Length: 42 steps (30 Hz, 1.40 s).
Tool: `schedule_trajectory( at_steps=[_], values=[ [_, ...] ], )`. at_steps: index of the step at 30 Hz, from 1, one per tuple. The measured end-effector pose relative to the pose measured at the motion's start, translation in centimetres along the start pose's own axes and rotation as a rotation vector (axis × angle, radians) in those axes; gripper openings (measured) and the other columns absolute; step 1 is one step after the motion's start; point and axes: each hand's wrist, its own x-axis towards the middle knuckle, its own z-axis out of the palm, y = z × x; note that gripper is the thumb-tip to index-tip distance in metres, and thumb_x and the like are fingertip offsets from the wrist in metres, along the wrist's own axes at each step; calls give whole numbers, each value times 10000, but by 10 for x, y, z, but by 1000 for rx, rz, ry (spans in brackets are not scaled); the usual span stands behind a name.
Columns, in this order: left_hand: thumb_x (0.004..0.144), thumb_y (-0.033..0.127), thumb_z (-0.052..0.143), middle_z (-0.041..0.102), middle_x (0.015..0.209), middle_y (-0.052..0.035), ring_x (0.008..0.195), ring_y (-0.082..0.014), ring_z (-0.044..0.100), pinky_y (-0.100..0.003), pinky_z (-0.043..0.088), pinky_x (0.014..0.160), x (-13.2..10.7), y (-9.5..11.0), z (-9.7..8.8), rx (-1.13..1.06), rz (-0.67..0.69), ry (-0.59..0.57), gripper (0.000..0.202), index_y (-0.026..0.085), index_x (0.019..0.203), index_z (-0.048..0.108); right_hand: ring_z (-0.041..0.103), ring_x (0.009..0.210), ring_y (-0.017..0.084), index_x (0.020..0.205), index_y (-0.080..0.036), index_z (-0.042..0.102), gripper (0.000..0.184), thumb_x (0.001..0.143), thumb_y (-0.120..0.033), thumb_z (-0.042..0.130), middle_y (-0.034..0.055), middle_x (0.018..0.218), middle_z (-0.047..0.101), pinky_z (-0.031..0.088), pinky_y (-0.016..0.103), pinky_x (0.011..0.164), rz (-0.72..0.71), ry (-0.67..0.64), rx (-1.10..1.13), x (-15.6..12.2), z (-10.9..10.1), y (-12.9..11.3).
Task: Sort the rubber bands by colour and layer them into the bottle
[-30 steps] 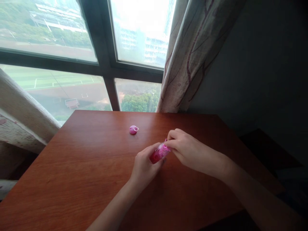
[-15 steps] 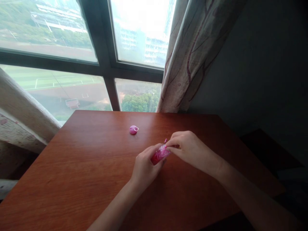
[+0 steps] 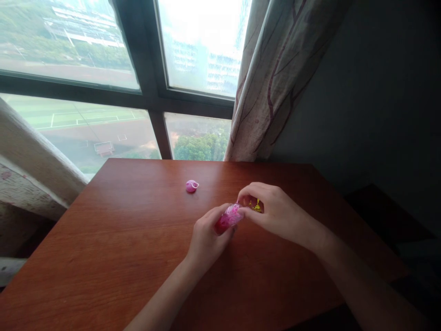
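The left hand [image 3: 208, 232] curls closed around a glossy, tube-like pink thing [image 3: 229, 218]; the right hand [image 3: 277, 212] arches finger and thumb at its end, nearly meeting, grip unclear.

We see a small, glossy pink container [image 3: 228, 219], red toward its lower left end and mottled pink and white at its upper right. It sits tilted in our left hand [image 3: 207, 235], partly covered, its mottled end at the fingertips of our right hand [image 3: 275, 208]. Yellow bits [image 3: 257, 206] show within that hand's curl.
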Motion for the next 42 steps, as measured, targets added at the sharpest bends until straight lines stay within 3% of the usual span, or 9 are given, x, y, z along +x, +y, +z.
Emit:
schedule_trajectory(
  at_steps=[8, 11, 14, 20, 25, 30, 32, 36, 42],
  values=[
    [794, 150, 653, 707, 1084, -35, 955, -193, 661, -297, 517, 853, 0, 0, 0, -58, -22, -13, 377, 214, 1163, 618, 579, 999, 180, 1043, -233, 667, 289, 856, -71, 517, 57, 1109, 608, 490, 323, 885, -124, -12, 26, -15, 9, 3],
    [795, 163, 656, 705, 1096, -47, 968, -196, 660, -306, 519, 864, 0, 0, 0, -44, -14, -6, 377, 207, 1168, 613, 470, 1233, 237, 1127, -228, 640, 429, 767, -20, 534, 91, 1365, 486, 434, 400, 1025, -126, -87, -69, -19, 16, 1],
    [794, 162, 650, 700, 1123, -56, 1005, -207, 654, -321, 514, 892, 0, -1, -1, -19, -3, -12, 381, 209, 1170, 617, 357, 1353, 252, 1090, -212, 653, 454, 716, 8, 521, 86, 1460, 408, 364, 427, 1103, -145, -154, -88, -21, 16, 1],
    [805, 169, 642, 702, 1121, -56, 1009, -206, 659, -319, 518, 895, 0, 0, -4, -41, -14, -24, 368, 211, 1170, 619, 405, 1328, 225, 1105, -250, 664, 477, 754, 10, 473, 62, 1442, 431, 392, 407, 1087, -116, -47, -29, -20, 11, 1],
    [799, 167, 646, 705, 1111, -54, 991, -201, 659, -304, 516, 881, -1, 0, -4, -59, -22, -47, 368, 206, 1164, 625, 356, 1373, 219, 1077, -248, 663, 523, 701, 53, 459, 40, 1476, 402, 344, 392, 1121, -169, -113, 19, -22, 10, 5],
    [824, 219, 642, 699, 1120, -63, 1012, -205, 658, -300, 507, 911, -1, -11, -12, -125, -110, -9, 375, 185, 1195, 599, 617, 1020, 175, 1110, -188, 628, 367, 814, -23, 489, 77, 1145, 631, 494, 302, 899, 83, 109, 39, -13, 21, 41],
    [827, 239, 645, 694, 1126, -65, 1026, -208, 653, -304, 504, 923, 0, -15, -16, -141, -137, 13, 402, 179, 1219, 580, 628, 940, 175, 1142, -172, 619, 366, 811, -42, 535, 79, 1079, 650, 501, 296, 842, 117, -24, -19, -6, 33, 57],
    [820, 259, 653, 695, 1108, -72, 1019, -215, 650, -313, 509, 915, 1, -19, -20, -150, -160, 22, 418, 169, 1221, 576, 560, 1059, 196, 1069, -182, 651, 325, 824, -10, 523, 91, 1120, 621, 452, 299, 878, -10, -250, -250, 12, 57, 77],
    [814, 256, 649, 699, 1090, -57, 997, -210, 653, -300, 514, 892, 1, -13, -19, -146, -163, 0, 379, 183, 1183, 600, 567, 989, 199, 959, -182, 667, 202, 918, -121, 478, 95, 1040, 645, 429, 272, 791, 33, -345, -366, 37, 71, 87]
  ],
)
